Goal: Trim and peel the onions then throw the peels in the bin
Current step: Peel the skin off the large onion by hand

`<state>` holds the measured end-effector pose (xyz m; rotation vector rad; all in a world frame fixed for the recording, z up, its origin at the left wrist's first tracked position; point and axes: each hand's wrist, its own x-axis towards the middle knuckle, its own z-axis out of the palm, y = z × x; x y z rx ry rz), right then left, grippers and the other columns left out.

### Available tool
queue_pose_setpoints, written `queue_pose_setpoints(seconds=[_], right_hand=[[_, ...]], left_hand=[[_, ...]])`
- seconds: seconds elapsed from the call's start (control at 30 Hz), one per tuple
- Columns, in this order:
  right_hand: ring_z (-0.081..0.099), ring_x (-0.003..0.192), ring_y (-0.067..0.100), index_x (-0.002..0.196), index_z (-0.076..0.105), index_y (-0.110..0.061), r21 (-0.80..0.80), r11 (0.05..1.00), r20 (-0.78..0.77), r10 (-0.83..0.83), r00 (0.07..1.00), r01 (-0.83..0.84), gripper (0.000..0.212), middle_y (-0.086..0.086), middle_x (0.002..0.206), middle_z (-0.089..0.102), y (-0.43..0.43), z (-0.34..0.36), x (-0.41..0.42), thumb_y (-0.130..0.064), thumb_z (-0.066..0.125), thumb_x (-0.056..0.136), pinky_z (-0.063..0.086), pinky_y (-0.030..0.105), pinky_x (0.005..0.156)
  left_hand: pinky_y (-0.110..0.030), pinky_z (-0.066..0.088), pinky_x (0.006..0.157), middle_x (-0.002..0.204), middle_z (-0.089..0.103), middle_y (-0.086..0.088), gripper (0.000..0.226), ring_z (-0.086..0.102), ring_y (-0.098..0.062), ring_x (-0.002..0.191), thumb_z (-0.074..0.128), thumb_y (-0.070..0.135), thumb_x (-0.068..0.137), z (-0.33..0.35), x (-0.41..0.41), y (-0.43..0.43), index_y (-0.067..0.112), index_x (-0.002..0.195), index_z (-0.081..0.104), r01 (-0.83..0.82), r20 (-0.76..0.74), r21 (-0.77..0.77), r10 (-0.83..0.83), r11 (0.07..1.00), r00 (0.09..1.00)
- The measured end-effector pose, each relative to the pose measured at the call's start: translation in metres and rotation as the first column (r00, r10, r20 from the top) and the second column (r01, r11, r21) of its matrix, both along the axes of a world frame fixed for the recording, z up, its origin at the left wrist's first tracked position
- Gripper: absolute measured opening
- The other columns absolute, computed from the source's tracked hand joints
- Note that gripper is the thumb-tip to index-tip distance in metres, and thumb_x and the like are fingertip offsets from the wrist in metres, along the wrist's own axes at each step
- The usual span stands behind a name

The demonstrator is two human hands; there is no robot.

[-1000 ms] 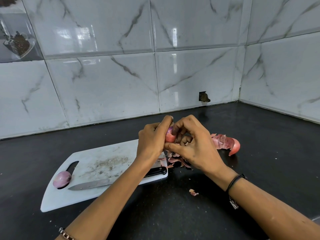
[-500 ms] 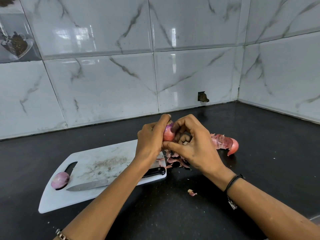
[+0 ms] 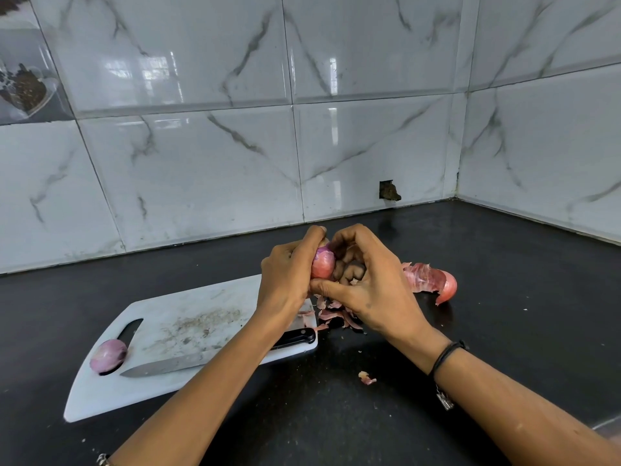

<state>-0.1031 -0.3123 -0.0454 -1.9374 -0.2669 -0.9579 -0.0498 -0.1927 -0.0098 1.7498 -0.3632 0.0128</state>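
My left hand [image 3: 285, 280] and right hand [image 3: 369, 290] both gripped a half-skinned onion [image 3: 322, 264] just above the cutting board [image 3: 188, 331] edge, while another onion [image 3: 108, 355] sat on it looking finished, and the peels [image 3: 336, 316] lay on the worktop [image 3: 504, 331], unbinned.

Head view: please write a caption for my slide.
Left hand and right hand peel an onion; a knife and second onion lie on the cutting board.
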Motion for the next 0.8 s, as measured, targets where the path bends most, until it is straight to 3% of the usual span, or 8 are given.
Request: queue_pose_setpoints(seconds=[0.27, 0.37, 0.53, 0.8], right_hand=[[0.058, 0.071, 0.009, 0.094, 0.062, -0.02, 0.005, 1.0, 0.018, 0.0, 1.0, 0.0, 0.043, -0.008, 0.093, 0.058, 0.0013, 0.0009, -0.0015, -0.021, 0.095, 0.067, 0.05, 0.02, 0.065], [0.059, 0.067, 0.008, 0.098, 0.061, -0.02, 0.036, 0.999, -0.007, 0.001, 1.0, -0.001, 0.046, -0.004, 0.092, 0.062, 0.0023, 0.0026, -0.0032, -0.021, 0.095, 0.067, 0.053, 0.02, 0.062], [0.06, 0.067, 0.006, 0.099, 0.061, -0.023, 0.057, 0.998, -0.028, -0.008, 1.0, 0.009, 0.05, -0.001, 0.089, 0.065, 0.002, 0.0016, -0.0034, -0.025, 0.097, 0.065, 0.053, 0.021, 0.064], [0.055, 0.064, 0.006, 0.079, 0.063, -0.02, -0.009, 1.0, 0.015, -0.023, 1.0, 0.023, 0.032, -0.007, 0.086, 0.059, 0.0037, 0.0013, -0.0046, -0.025, 0.094, 0.069, 0.047, 0.017, 0.059]], left_hand=[[-0.023, 0.034, 0.045, 0.042, 0.052, 0.009, 0.049, 0.043, -0.002, 0.033, 0.055, 0.054, 0.094, 0.0005, -0.0011, -0.001, 0.021, 0.06, 0.068, -0.007, -0.01, 0.007, 0.007, 1.0, 1.0], [-0.021, 0.035, 0.042, 0.041, 0.053, 0.009, 0.046, 0.044, -0.002, 0.033, 0.056, 0.056, 0.093, 0.0017, -0.0016, -0.0008, 0.023, 0.066, 0.072, -0.009, -0.026, -0.003, 0.009, 1.0, 1.0], [-0.022, 0.031, 0.042, 0.04, 0.048, 0.009, 0.047, 0.038, -0.004, 0.03, 0.057, 0.054, 0.093, 0.002, -0.0037, -0.0006, 0.023, 0.06, 0.067, 0.021, -0.07, -0.052, -0.025, 0.998, 0.997], [-0.019, 0.026, 0.035, 0.045, 0.046, 0.002, 0.043, 0.033, -0.009, 0.03, 0.056, 0.054, 0.091, 0.0029, -0.0008, -0.0011, 0.02, 0.07, 0.07, 0.053, -0.147, -0.108, -0.069, 0.993, 0.987]])
